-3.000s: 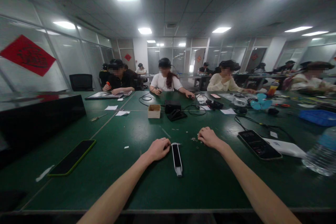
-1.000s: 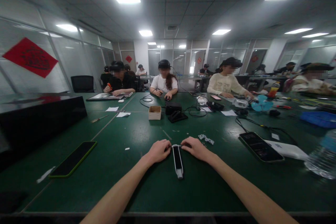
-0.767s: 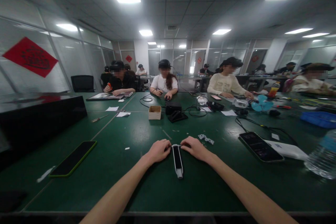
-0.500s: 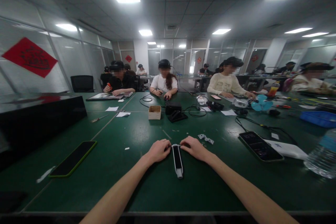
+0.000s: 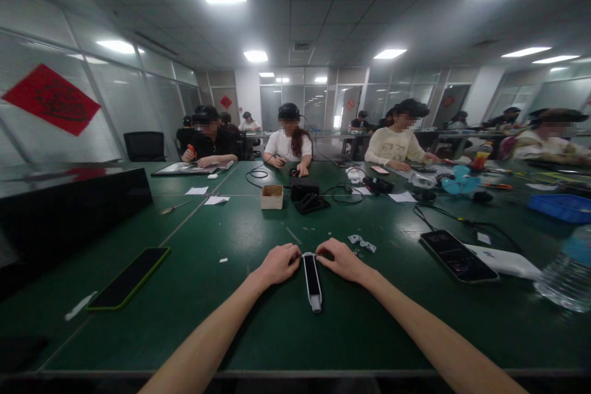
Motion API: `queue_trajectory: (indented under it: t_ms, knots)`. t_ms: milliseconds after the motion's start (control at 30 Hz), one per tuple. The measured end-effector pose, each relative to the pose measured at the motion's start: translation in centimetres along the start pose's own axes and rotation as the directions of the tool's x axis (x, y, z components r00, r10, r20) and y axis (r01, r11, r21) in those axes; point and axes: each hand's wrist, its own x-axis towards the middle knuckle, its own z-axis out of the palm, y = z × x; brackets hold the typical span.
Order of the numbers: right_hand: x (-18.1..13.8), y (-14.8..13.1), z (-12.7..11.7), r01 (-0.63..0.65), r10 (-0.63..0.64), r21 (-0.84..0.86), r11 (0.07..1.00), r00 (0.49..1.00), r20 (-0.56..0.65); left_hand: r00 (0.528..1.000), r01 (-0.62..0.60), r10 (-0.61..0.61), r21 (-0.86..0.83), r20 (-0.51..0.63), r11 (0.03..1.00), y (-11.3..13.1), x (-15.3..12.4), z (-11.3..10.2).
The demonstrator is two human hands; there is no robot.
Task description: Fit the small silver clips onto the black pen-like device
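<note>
A slim white device with a long black face (image 5: pixel 313 278), probably a scanning pen, lies lengthwise on the green table in front of me, its narrow pale tip towards me. My left hand (image 5: pixel 280 263) rests at the left of its far end, fingers curled and pinched together. On the other side, my right hand (image 5: pixel 340 258) mirrors it, thumb and fingers also pinched close to that end. Whatever small thing lies between the fingertips is too fine to make out. Beyond my right hand are small grey-white parts (image 5: pixel 362 243) and a few tiny rings.
A green-edged phone (image 5: pixel 129 278) lies at left, near a dark screen panel (image 5: pixel 78 221). Another phone (image 5: pixel 457 255), a white power bank (image 5: pixel 505 261) and a water bottle (image 5: pixel 566 274) are at right. Ahead stand a small box (image 5: pixel 272 197) and a black case (image 5: pixel 305 189); people sit opposite.
My hands and the white device have hardly moved. Across the table, the hand of the person in white has shifted slightly, and the person in cream has drawn an arm back.
</note>
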Motion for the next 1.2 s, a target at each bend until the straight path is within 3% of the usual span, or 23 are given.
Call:
queue_trajectory:
  t_ms: [533,667,833,933,1033,1200]
  knots:
    - [-0.1,-0.3,-0.5,-0.005,0.004,0.019,1.000,1.000,0.025,1.000,0.013,-0.013,-0.009,0.011,1.000,0.1,0.0,-0.3]
    - [-0.3,0.4,-2.2,-0.020,0.020,-0.030,0.999,1.000,-0.008,1.000,0.012,-0.012,-0.018,0.024,1.000,0.1,0.0,-0.2]
    - [-1.1,3.3,-5.6,-0.136,0.124,-0.152,0.979,0.988,-0.087,1.000,0.009,-0.009,-0.010,0.024,1.000,0.0,0.1,-0.2]
    - [-2.0,5.2,-7.1,-0.250,0.259,-0.198,0.948,0.966,0.018,1.000,0.002,-0.002,-0.008,0.024,1.000,0.0,0.1,-0.2]
    - [-2.8,6.4,-7.9,-0.383,0.412,-0.176,0.907,0.894,0.177,1.000,0.006,-0.006,-0.003,0.025,1.000,0.0,0.1,-0.2]
    - [-3.4,6.7,-7.9,-0.461,0.481,-0.137,0.877,0.830,0.282,0.999,0.030,-0.029,-0.009,0.035,1.000,0.0,0.1,0.0]
